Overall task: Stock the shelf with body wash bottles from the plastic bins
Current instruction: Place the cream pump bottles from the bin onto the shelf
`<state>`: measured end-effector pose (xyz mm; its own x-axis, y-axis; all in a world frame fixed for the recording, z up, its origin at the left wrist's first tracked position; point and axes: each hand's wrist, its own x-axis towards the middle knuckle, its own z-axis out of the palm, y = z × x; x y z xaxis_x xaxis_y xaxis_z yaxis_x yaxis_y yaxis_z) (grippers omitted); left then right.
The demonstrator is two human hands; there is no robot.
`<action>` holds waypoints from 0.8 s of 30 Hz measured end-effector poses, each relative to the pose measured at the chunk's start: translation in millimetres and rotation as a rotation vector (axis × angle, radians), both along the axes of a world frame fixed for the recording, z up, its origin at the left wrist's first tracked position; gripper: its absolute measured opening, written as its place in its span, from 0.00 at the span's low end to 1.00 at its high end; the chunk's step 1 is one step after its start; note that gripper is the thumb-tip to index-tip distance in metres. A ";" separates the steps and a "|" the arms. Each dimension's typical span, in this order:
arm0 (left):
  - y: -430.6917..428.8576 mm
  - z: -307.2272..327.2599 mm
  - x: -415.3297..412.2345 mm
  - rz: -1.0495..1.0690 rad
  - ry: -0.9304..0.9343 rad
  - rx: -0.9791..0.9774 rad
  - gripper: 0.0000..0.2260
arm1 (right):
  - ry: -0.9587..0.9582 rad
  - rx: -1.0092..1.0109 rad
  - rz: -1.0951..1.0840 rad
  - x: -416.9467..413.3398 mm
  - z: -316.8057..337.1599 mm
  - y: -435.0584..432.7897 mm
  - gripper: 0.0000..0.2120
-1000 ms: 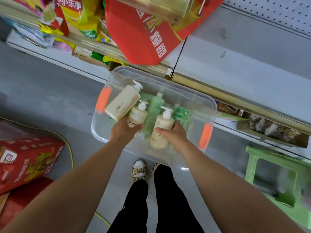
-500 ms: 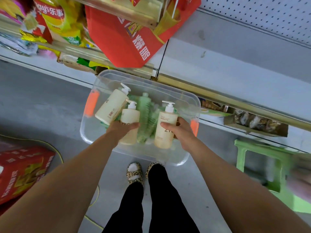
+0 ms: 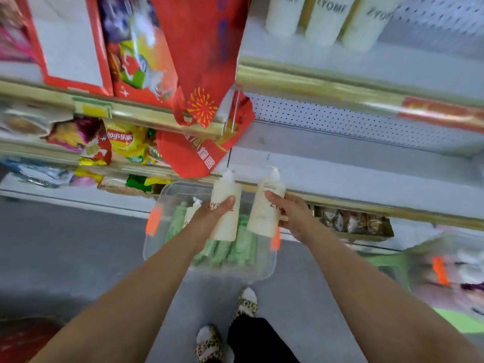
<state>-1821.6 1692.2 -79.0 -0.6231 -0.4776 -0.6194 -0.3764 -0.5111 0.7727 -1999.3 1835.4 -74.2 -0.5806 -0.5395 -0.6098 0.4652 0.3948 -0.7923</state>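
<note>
Head-camera view, looking down a person's two bare arms toward a shop shelf. The left hand (image 3: 209, 218) grips a cream pump bottle of body wash (image 3: 225, 188) around its middle, fingers curled across the label. The right hand (image 3: 293, 218) holds a second cream bottle (image 3: 263, 218) from the side, thumb at the front. Both bottles are upright, side by side and slightly apart, held above a clear plastic bin (image 3: 162, 247) with orange handles that sits on the grey floor (image 3: 65, 244) against the base of the shelving. Inside the bin lie several pale green bottles (image 3: 235, 251) and one more cream bottle (image 3: 192, 213) near the left side. The pump tops of the held bottles reach the gold front edge of a grey shelf board (image 3: 353, 179). On the shelf above that, three cream bottles (image 3: 324, 19) stand in a row. To the left hang a red bag (image 3: 199, 61) and snack packets (image 3: 125, 142). Leopard-print slippers (image 3: 246, 305) show below. A second bin (image 3: 445, 268), blurred, sits at right.
</note>
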 end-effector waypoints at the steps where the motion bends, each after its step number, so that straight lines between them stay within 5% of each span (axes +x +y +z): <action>1: -0.2 18.1 -4.8 -0.005 0.046 -0.003 0.34 | 0.030 -0.032 -0.003 -2.0 17.0 0.8 0.20; 8: -5.1 133.8 -40.8 -0.190 0.293 0.039 0.14 | 0.263 -0.226 -0.036 -25.9 139.8 3.3 0.21; 14: -16.4 191.8 -74.8 -0.223 0.472 -0.041 0.28 | 0.447 -0.362 0.000 -63.4 229.0 -7.7 0.20; 24: -41.8 217.2 -111.0 -0.063 0.580 -0.195 0.32 | 0.591 -0.448 0.004 -136.9 284.8 -73.7 0.33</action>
